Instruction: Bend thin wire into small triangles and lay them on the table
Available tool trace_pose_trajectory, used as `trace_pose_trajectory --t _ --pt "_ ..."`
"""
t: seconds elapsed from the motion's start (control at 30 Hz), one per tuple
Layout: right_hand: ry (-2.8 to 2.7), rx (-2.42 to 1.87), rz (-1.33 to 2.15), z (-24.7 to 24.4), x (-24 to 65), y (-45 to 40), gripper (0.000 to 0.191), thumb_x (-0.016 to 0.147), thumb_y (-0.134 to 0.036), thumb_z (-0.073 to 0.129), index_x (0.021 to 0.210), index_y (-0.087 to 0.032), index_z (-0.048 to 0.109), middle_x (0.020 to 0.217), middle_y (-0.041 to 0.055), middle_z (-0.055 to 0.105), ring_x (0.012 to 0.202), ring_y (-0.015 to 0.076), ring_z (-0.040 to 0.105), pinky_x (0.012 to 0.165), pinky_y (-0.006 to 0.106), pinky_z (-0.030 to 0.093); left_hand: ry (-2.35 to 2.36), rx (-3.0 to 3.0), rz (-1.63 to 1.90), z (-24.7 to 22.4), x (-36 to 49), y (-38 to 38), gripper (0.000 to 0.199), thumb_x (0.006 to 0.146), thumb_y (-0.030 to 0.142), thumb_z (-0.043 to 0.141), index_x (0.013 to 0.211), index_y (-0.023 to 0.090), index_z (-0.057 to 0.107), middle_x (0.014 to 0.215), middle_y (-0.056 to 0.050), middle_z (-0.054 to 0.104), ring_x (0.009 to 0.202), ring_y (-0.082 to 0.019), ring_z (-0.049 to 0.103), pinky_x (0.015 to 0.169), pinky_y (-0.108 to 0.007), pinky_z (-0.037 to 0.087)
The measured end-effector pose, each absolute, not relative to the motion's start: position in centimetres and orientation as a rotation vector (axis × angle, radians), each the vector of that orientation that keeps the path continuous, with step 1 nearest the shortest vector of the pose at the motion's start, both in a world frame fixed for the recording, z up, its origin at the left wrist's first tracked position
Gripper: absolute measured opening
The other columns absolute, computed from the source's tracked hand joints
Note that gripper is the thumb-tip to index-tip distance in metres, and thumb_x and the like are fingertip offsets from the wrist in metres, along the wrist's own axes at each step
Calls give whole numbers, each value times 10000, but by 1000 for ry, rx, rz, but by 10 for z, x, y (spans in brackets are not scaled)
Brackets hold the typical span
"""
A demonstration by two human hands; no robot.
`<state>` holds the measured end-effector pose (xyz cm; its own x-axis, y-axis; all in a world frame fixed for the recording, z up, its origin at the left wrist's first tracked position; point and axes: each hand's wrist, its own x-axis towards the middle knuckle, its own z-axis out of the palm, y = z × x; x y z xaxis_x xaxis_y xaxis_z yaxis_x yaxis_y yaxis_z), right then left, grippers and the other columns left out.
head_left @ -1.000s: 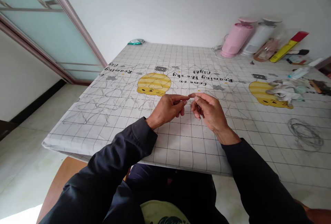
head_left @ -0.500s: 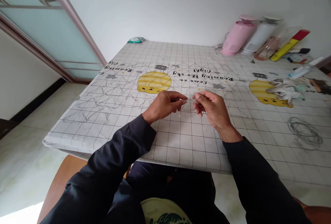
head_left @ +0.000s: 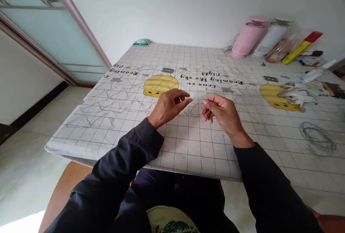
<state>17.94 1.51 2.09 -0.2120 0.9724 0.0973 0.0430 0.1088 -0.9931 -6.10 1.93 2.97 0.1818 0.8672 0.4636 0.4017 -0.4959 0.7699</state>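
Observation:
My left hand (head_left: 171,106) is above the table's middle, its thumb and index finger apart with nothing visible between them. Facing it across a small gap, my right hand (head_left: 219,112) has thumb and index fingertips pressed together. Whatever it pinches is too thin to make out; a faint wire line shows between the hands. Several thin bent wire pieces (head_left: 99,109) lie spread over the checked tablecloth (head_left: 188,154), mostly left of and behind my hands. A loose coil of wire (head_left: 318,138) rests at the right.
Along the back right stand a pink cylinder (head_left: 248,39), a white cylinder (head_left: 271,37), a bottle (head_left: 279,50) and a yellow-and-red box (head_left: 302,48). A crumpled cloth (head_left: 299,94) lies at the right. A green packet (head_left: 142,42) sits at the back left corner.
My left hand has opened and drawn slightly away from my right hand. The thin wire loop held between both hands is no longer visible there.

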Motion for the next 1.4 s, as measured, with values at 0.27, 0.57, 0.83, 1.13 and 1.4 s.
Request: trace_pose_trajectory --t 0.27,0.57,0.83,1.13,1.4 --pt "-1303 -1021 1129 20 177 14 308 975 -499 825 993 -224 687 808 49 796 536 167 708 407 262 481 1103 1309 961 26 -52 18 593 946 729 762 1018 141 791 1161 -174 811 855 -218 744 722 -352 542" --pt "-1578 -1045 825 17 164 2 276 1059 -512 715 1008 -249 646 817 19 786 594 161 724 471 274 514 840 937 1090 21 -37 19 439 844 532 933 750 156 727 814 -45 702 765 -135 624 836 -334 516" --pt "-1737 -1041 658 11 165 0 221 1102 -443 644 986 -256 625 795 2 784 585 153 719 538 298 553 900 1013 1068 17 -42 24 439 771 385 969 633 178 608 678 4 596 684 -114 555 767 -315 480" --pt "-1421 -1022 926 19 166 4 324 1045 -543 738 1025 -248 605 823 28 796 572 170 743 424 263 503 898 877 1110 27 -45 18 471 894 586 878 1056 163 753 1057 -135 791 867 -191 697 871 -367 565" --pt "-1320 -1015 934 17 168 10 366 1033 -583 744 1059 -261 573 833 32 810 585 193 762 412 268 532 638 951 1032 20 -36 14 344 968 444 836 1051 112 813 1077 -138 795 852 -169 720 801 -317 584"
